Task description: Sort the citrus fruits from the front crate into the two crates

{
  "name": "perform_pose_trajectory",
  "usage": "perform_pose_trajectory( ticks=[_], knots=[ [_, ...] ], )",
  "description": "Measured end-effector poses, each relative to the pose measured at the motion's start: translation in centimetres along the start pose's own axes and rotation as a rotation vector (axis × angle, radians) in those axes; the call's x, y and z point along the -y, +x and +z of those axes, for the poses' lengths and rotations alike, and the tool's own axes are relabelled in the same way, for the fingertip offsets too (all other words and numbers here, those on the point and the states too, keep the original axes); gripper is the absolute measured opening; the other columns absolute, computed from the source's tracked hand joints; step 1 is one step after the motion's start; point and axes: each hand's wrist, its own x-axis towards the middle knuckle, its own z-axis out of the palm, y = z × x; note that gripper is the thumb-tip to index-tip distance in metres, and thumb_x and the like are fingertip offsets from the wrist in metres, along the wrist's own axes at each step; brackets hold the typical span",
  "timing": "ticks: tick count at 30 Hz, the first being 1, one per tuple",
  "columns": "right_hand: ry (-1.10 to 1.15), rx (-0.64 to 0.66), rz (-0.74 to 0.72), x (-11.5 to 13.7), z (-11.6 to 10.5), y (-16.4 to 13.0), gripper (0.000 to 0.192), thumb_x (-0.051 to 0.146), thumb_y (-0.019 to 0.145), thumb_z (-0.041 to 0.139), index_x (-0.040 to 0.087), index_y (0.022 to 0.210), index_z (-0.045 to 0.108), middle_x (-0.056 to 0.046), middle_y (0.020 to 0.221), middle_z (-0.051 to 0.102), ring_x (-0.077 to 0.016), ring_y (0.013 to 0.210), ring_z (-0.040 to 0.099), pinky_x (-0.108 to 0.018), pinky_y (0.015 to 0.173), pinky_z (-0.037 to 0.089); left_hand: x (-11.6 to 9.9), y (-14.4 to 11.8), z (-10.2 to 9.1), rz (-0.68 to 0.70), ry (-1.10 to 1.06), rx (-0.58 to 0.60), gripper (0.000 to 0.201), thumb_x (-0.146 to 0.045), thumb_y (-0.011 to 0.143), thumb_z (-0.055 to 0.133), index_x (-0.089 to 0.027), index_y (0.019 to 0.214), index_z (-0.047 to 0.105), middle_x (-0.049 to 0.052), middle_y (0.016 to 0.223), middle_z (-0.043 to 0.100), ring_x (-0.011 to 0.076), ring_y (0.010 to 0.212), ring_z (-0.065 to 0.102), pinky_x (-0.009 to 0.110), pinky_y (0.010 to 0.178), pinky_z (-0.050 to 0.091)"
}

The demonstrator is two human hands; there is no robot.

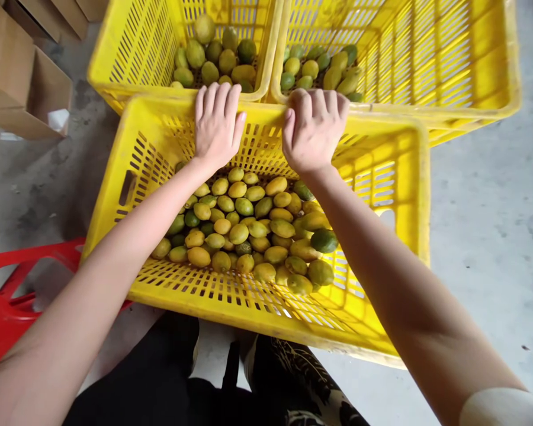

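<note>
While the left grip (217, 125) and the right grip (316, 127) are clasping the far edge of the near crate (420, 207), hidden fingertips are perhaps also touching the left rear crate (137, 89) and the right rear crate (471, 59); shifting crates could be pinching them. Loose fruit (238, 234) is lying between the near crate's far and near edges, and uneven pulling could be sending it rolling.

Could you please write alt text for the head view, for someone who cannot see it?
The left hand and right hand curl over the far rim of a yellow crate partly filled with green and yellow fruit. Two more crates of similar fruit stand beyond it, with cardboard boxes and a red plastic object at left.
</note>
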Motion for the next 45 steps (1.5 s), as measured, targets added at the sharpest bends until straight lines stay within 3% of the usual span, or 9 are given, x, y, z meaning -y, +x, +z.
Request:
perform_pose_trajectory(
  ticks=[2,6,16,23,29,32,35,39,45],
  knots=[
    [0.015,-0.006,-0.018,-0.2,0.4,-0.6,0.067,0.043,0.115,0.026,0.014,0.173,0.044,-0.020,0.173,0.051,-0.0424,0.158,0.044,-0.065,0.136,0.026,0.2,-0.2,0.4,0.001,-0.011,0.050,0.133,-0.088,0.076,0.035,-0.029,0.189,-0.005,-0.027,0.189,0.012,0.0178,0.174,-0.033,0.036,0.147,-0.008],
    [0.049,0.019,-0.029,-0.7,1.4,-1.8,0.072,0.044,0.113,0.032,0.032,0.184,0.028,-0.006,0.182,0.046,-0.0424,0.176,0.020,-0.074,0.140,0.013,0.8,-0.4,0.9,-0.005,-0.022,0.134,0.143,-0.087,0.070,0.044,-0.034,0.185,-0.022,-0.034,0.186,0.013,0.0079,0.165,-0.046,0.037,0.148,-0.006],
    [0.131,0.049,0.020,-0.9,2.3,-2.4,0.079,0.043,0.109,0.037,0.028,0.186,0.024,0.000,0.189,0.034,-0.0377,0.181,-0.001,-0.077,0.142,-0.003,0.7,-1.3,1.7,0.010,-0.104,0.011,0.125,-0.071,0.082,0.047,-0.034,0.189,-0.004,-0.031,0.186,0.008,0.0128,0.171,-0.035,0.044,0.149,-0.005],
    [0.120,0.070,0.075,0.0,2.9,-2.7,0.081,0.043,0.110,0.031,0.026,0.188,0.016,0.001,0.191,0.028,-0.0345,0.181,-0.012,-0.074,0.141,-0.014,0.1,-2.6,3.0,0.018,-0.069,-0.003,0.125,-0.070,0.085,0.048,-0.029,0.189,-0.009,-0.024,0.190,0.008,0.0148,0.170,-0.038,0.049,0.148,-0.009],
    [-0.026,0.047,0.062,0.3,2.8,-3.2,0.077,0.042,0.113,0.020,0.020,0.187,0.021,-0.001,0.194,0.015,-0.0328,0.182,-0.001,-0.063,0.145,-0.008,-0.7,-3.7,2.0,-0.025,0.040,0.162,0.154,-0.065,0.063,0.063,-0.029,0.183,-0.026,-0.031,0.187,0.003,0.0138,0.160,-0.053,0.045,0.144,-0.021],
    [-0.016,0.027,0.031,-0.7,3.1,-3.2,0.077,0.039,0.112,0.022,0.023,0.187,0.022,-0.002,0.192,0.024,-0.0350,0.182,0.002,-0.069,0.145,-0.003,-0.5,-3.5,1.3,-0.032,0.072,0.199,0.161,-0.060,0.053,0.064,-0.031,0.182,-0.028,-0.037,0.184,0.005,0.0087,0.154,-0.059,0.041,0.144,-0.022],
    [0.033,0.036,-0.033,-2.5,3.5,-3.2,0.076,0.037,0.112,0.025,0.035,0.187,0.020,0.003,0.190,0.031,-0.0346,0.182,0.000,-0.076,0.142,0.001,0.1,-3.1,0.9,-0.005,0.068,0.213,0.164,-0.060,0.048,0.063,-0.032,0.182,-0.027,-0.039,0.183,0.008,0.0063,0.153,-0.059,0.039,0.144,-0.020],
    [0.017,0.020,-0.121,-4.4,3.9,-3.1,0.075,0.035,0.112,0.023,0.030,0.186,0.028,0.002,0.193,0.020,-0.0330,0.182,0.005,-0.067,0.146,0.003,0.9,-2.5,0.5,0.052,0.026,0.225,0.164,-0.061,0.046,0.059,-0.031,0.183,-0.025,-0.037,0.183,0.011,0.0051,0.156,-0.056,0.038,0.145,-0.015],
    [0.054,0.022,-0.080,-4.0,3.5,-3.3,0.075,0.036,0.111,0.024,0.034,0.186,0.027,0.004,0.191,0.026,-0.0321,0.182,0.005,-0.069,0.145,0.003,2.8,-2.1,-0.5,0.053,0.071,0.213,0.158,-0.062,0.047,0.052,-0.034,0.186,-0.016,-0.037,0.180,0.023,0.0022,0.161,-0.050,0.045,0.148,-0.002]
  ],
)
